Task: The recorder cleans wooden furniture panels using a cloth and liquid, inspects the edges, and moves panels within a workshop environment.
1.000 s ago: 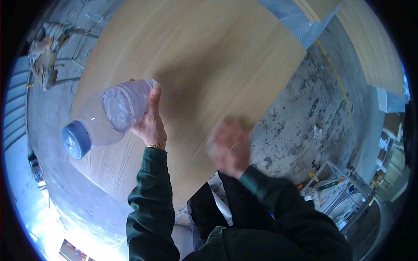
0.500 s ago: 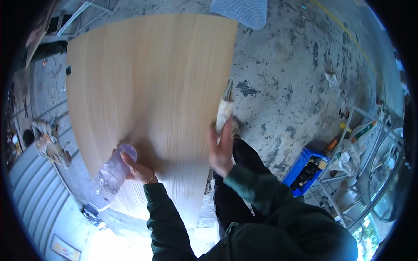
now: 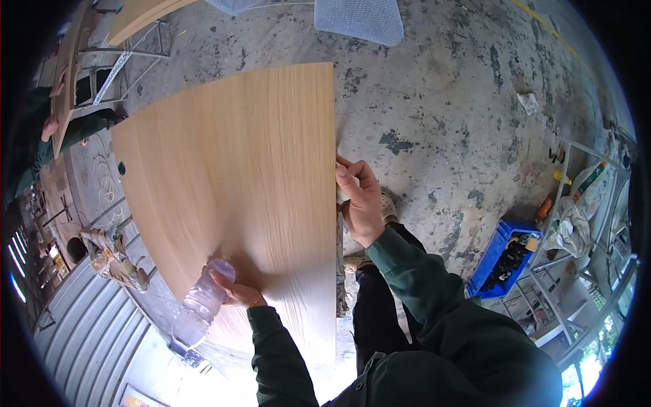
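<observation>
A large light wood-grain board (image 3: 271, 156) fills the middle of the view. Over its near left part, my left hand (image 3: 234, 290) is closed round a clear plastic bottle (image 3: 199, 304), which is tilted. My right hand (image 3: 364, 203) is at the board's right edge, fingers bent toward it. Between that hand and the edge shows a bit of pale cloth (image 3: 341, 194), mostly hidden by the fingers. A dark round hole (image 3: 121, 167) sits near the board's far left edge.
Another person's hand (image 3: 51, 127) rests on a board at the far left. A power tool (image 3: 112, 258) lies left of my board. On the right are a blue crate (image 3: 498, 261) of dark parts and a metal rack (image 3: 542, 292). Bubble wrap (image 3: 359, 19) is at the far side.
My right hand has brought the pale cloth in against the board's right edge, with its fingers now bent. The left hand still holds the bottle. The whole view has shifted.
</observation>
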A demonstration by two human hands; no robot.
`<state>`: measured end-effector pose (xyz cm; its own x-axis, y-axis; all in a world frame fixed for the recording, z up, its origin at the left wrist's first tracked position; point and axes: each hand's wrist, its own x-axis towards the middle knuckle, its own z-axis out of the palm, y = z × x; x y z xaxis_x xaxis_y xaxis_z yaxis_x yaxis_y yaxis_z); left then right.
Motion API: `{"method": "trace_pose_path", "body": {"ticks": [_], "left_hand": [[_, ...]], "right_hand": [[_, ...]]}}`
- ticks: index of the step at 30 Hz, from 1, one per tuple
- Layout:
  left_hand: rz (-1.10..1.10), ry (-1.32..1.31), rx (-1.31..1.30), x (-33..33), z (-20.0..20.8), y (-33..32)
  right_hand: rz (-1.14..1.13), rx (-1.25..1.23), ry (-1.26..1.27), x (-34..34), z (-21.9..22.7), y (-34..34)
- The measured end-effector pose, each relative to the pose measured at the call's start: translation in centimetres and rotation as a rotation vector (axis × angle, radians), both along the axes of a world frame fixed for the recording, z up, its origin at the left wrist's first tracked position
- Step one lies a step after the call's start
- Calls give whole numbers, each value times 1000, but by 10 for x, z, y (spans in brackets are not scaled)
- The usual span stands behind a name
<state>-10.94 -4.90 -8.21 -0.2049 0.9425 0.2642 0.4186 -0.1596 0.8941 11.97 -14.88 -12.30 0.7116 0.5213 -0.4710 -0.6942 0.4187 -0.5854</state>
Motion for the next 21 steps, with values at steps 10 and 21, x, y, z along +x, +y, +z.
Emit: {"method": "trace_pose_path", "body": {"ticks": [10,21], "left_hand": [[30,-32,-29,-8,-7,-2],[-14,63,-59,-18,-1,-2]], "right_hand": [[-202,-50,134,66,-15,-14],[392,-759,-1734,46,67,59]]}}
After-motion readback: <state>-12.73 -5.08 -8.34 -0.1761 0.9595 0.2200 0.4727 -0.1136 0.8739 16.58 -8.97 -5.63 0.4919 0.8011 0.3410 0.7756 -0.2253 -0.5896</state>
